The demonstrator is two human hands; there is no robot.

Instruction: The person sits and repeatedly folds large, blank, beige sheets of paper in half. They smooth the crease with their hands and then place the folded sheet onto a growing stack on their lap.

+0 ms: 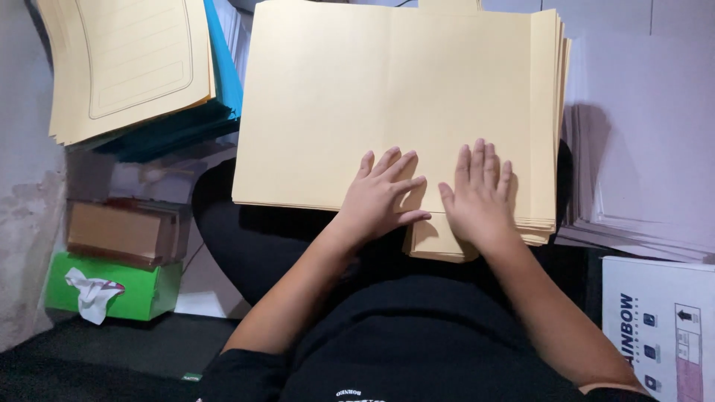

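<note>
Flat, matte manila folders [387, 97] underhand

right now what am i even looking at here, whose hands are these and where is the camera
This is one picture from a camera worn on a person's head, looking down at their own lap and arms. There is no machine, only two bare hands.

The left hand and the right hand both lie flat, fingers spread, on top of a stack of folders, cream in colour, that rests on the person's lap. Neither hand grips anything; they only press on the top sheet.

Around them: a second pile of folders, cream over blue, at upper left; a brown box below it; a green tissue box with a tissue sticking out; pale sheets stacked on the right; and a white carton at lower right.
</note>
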